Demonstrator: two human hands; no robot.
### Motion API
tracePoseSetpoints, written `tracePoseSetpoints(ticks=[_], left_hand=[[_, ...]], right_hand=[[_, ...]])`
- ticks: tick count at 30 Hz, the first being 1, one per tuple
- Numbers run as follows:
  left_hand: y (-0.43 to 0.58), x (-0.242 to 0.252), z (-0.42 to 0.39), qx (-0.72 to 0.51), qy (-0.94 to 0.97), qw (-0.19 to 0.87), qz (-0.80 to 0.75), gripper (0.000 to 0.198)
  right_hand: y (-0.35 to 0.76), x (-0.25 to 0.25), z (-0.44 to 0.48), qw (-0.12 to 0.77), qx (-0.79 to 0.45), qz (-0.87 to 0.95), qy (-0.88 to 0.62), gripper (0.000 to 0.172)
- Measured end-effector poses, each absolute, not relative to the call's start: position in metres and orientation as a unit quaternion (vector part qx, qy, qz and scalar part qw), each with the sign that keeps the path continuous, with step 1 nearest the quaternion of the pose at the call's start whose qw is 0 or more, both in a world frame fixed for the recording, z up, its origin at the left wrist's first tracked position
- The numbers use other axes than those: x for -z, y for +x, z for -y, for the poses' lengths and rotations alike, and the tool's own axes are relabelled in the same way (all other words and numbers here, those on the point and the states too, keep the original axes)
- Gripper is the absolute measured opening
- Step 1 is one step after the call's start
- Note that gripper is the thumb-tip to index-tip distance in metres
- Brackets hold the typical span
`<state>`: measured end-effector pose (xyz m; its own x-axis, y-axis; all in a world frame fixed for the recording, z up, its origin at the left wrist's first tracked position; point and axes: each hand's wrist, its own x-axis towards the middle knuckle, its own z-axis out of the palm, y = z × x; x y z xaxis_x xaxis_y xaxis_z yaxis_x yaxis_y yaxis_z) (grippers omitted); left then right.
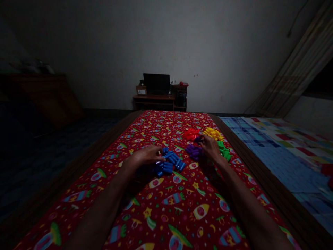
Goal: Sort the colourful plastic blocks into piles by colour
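Small tube-shaped plastic pieces lie in colour groups on a red patterned cloth (200,194). My left hand (148,155) is at the left side of the blue pieces (169,163), thumb and forefinger curled around the end of a blue piece. Its other fingers are hidden. My right hand (210,147) pinches a dark purple piece (198,139) just above the purple pieces (193,152). Behind its fingertips are the red pieces (191,134) and the yellow pieces (213,133). Green pieces (224,151) lie to its right, partly covered by the hand.
The cloth covers a long table with dark wooden edges (249,159). At its far end, a low desk (153,100) holds a black screen (156,82). A bed with patchwork bedding (291,139) is on the right, and a wooden cabinet (44,100) at the left.
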<state>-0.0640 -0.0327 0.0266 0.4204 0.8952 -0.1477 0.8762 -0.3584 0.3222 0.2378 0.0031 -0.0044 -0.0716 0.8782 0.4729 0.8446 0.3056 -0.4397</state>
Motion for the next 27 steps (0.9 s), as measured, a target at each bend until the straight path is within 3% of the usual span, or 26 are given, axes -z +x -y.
tracePoseSetpoints(ticks=[5,13,17,21,27], left_hand=[[-0.050,-0.022,0.039,0.049,0.830,0.108,-0.544,0.028],[-0.058,-0.033,0.035,-0.020,0.840,0.110,-0.531,0.024],[-0.058,-0.035,0.029,-0.170,0.814,0.164,-0.531,0.027],[-0.047,-0.023,0.022,-0.295,0.772,0.274,-0.491,0.033],[-0.032,-0.012,0.026,-0.314,0.780,0.348,-0.414,0.035]], right_hand=[[0.244,0.013,-0.004,0.273,-0.016,0.756,-0.595,0.028],[0.240,0.002,-0.002,0.312,-0.016,0.773,-0.552,0.035],[0.226,-0.005,0.004,0.362,-0.042,0.772,-0.520,0.036],[0.197,-0.010,0.021,0.399,-0.148,0.796,-0.431,0.031],[0.169,-0.005,0.038,0.344,-0.212,0.840,-0.362,0.029]])
